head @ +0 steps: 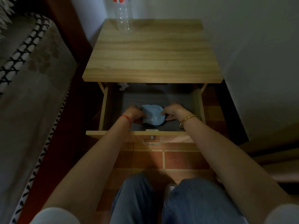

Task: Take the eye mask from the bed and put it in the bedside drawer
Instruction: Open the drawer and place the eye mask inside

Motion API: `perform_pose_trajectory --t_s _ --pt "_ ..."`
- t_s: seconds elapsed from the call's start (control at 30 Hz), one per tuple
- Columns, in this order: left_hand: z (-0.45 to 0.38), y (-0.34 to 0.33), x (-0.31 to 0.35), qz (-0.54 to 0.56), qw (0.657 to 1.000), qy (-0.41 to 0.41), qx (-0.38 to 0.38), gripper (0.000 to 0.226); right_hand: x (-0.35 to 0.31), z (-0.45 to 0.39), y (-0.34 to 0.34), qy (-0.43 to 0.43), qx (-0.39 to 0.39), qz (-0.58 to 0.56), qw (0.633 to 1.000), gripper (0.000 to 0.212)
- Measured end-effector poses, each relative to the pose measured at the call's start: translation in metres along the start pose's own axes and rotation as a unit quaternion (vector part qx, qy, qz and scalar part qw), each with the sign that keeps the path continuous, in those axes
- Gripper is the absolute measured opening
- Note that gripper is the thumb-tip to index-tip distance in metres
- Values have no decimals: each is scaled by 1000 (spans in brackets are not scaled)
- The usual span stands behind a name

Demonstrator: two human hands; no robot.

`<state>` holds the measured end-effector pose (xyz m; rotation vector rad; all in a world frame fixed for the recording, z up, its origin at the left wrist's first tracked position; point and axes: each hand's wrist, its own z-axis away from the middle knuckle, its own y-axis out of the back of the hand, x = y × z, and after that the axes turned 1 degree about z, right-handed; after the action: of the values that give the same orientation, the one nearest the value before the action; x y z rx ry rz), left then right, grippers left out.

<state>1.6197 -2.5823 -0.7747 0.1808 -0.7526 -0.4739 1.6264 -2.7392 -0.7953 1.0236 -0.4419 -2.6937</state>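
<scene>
Down inside the open drawer (105, 109), your left hand (134, 113) and right hand (172, 111) pinch the folded blue eye mask (152, 116) from either side, fingers closed on its edges. Mask sits low over the drawer floor; contact unclear. Left to do, by my reading: release. Both forearms reach straight forward, wrists bent down.

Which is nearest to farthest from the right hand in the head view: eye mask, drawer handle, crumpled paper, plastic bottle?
1. Eye mask: held by the right hand, inside the drawer.
2. Drawer handle: on the drawer front.
3. Crumpled paper: drawer's back-left corner.
4. Plastic bottle: nightstand top, back left.
</scene>
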Motion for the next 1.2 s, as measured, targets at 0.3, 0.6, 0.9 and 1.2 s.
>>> perform_pose_trajectory --t_s 0.3,0.6,0.9,1.2 --pt "-16 0 2 -7 999 -31 36 41 0 -14 -2 33 46 -34 998 38" --pt "-25 0 3 -50 996 -37 58 48 2 -20 0 50 47 -10 998 34" --pt "-26 -2 0 -102 989 -77 72 54 4 -18 2 20 54 -1 998 43" --pt "-32 0 -2 -185 968 -133 105 57 2 -16 2 28 59 -26 998 30"
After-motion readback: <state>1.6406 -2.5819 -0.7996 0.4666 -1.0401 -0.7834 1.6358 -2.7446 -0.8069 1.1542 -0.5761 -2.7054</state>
